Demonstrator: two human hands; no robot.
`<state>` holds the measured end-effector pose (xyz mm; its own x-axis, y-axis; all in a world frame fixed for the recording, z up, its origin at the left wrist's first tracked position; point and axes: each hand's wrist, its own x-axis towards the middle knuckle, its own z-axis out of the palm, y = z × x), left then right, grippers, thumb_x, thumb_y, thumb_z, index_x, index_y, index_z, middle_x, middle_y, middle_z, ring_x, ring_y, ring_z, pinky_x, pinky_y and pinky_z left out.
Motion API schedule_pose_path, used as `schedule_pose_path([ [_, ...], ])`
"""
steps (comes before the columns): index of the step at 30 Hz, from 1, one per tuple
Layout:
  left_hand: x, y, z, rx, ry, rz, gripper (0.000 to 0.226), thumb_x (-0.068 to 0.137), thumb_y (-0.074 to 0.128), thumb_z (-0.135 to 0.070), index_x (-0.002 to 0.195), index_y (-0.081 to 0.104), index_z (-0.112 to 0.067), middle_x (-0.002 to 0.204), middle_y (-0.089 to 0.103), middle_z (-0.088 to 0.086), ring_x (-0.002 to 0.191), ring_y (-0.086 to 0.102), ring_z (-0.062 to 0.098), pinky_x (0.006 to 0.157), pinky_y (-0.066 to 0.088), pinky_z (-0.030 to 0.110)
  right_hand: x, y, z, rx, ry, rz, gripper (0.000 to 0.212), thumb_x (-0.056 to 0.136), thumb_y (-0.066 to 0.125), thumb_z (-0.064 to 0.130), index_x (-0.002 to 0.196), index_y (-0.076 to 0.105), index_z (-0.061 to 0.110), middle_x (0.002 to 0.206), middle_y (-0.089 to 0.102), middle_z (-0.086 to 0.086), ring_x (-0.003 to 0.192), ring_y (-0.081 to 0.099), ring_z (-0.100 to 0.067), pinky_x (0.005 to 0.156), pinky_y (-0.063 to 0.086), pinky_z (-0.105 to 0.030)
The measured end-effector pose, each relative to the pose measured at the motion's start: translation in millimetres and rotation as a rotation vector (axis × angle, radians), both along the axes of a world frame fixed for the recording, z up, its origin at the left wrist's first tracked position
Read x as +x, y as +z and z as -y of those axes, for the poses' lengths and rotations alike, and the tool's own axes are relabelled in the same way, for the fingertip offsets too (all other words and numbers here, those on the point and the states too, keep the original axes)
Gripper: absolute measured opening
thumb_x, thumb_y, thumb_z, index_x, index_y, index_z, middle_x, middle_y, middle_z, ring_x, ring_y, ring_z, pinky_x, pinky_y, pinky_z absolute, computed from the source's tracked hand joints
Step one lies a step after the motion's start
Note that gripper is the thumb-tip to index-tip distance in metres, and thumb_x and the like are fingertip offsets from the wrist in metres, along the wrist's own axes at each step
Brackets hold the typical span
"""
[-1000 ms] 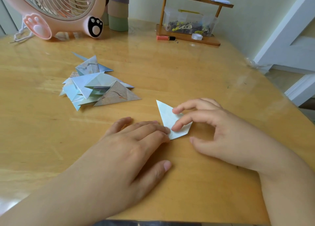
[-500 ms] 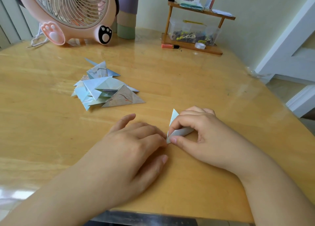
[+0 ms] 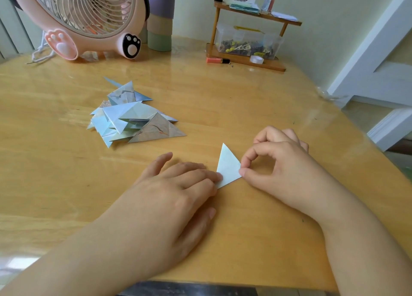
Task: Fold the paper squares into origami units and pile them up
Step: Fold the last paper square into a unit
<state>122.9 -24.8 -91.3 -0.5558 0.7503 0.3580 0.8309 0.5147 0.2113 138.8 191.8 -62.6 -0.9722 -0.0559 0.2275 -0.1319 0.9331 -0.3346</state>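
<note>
A small pale blue folded paper triangle lies on the wooden table between my hands. My left hand lies flat, its straight fingertips pressing the triangle's lower left corner. My right hand pinches the triangle's right corner between thumb and forefinger, the other fingers curled behind. A loose pile of folded origami units, pale blue and marbled grey, sits to the left and farther back.
A pink fan with paw-shaped feet stands at the back left beside a striped cylinder. A small wooden shelf holding a clear box, tape and a marker sits at the back. The table's edge falls away on the right.
The paper has gone from a wider kite shape to a narrower triangle. My right hand folded it over, then shifted to the right corner. My left hand stayed put.
</note>
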Motion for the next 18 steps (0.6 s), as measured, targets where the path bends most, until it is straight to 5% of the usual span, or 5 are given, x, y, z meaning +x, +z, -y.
schedule_pose_path([
  [4, -0.6, -1.7, -0.4, 0.012, 0.0, 0.003, 0.029, 0.086, 0.038, -0.04, 0.096, 0.063, -0.029, 0.116, 0.063, -0.019, 0.11, 0.059, 0.008, 0.099, 0.037, 0.05, 0.2, 2.2, -5.7, -0.039, -0.065, 0.045, 0.017, 0.077, 0.069, 0.029, 0.064, 0.06, 0.035, 0.088, 0.047, 0.016, 0.101, 0.035, 0.005, 0.087, 0.017, -0.01],
  [9, -2.2, -1.6, -0.7, 0.033, 0.005, 0.061, 0.026, 0.087, 0.039, -0.045, 0.098, 0.058, -0.031, 0.116, 0.06, -0.02, 0.109, 0.055, 0.004, 0.099, 0.039, 0.041, 0.1, 1.2, -4.1, -0.135, -0.1, 0.042, 0.014, 0.085, 0.062, 0.028, 0.073, 0.061, 0.036, 0.091, 0.054, 0.018, 0.097, 0.044, 0.008, 0.093, 0.03, -0.024],
  [14, -2.2, -0.2, -2.0, 0.036, 0.016, 0.045, 0.024, 0.087, 0.039, -0.043, 0.097, 0.058, -0.031, 0.113, 0.06, -0.021, 0.108, 0.056, 0.004, 0.098, 0.039, 0.04, -0.8, 1.7, -2.0, -0.292, -0.087, 0.125, 0.017, 0.088, 0.058, 0.025, 0.077, 0.068, 0.034, 0.089, 0.06, 0.016, 0.087, 0.054, 0.003, 0.073, 0.039, -0.008],
  [18, -0.7, 1.3, -0.9, 0.033, 0.017, 0.052, 0.023, 0.088, 0.039, -0.044, 0.102, 0.053, -0.032, 0.11, 0.06, -0.019, 0.106, 0.056, 0.004, 0.101, 0.039, 0.042, 1.2, 5.3, -1.0, -0.48, -0.063, 0.14, 0.02, 0.09, 0.057, 0.019, 0.087, 0.071, 0.033, 0.079, 0.068, 0.011, 0.074, 0.061, -0.001, 0.069, 0.048, -0.016],
])
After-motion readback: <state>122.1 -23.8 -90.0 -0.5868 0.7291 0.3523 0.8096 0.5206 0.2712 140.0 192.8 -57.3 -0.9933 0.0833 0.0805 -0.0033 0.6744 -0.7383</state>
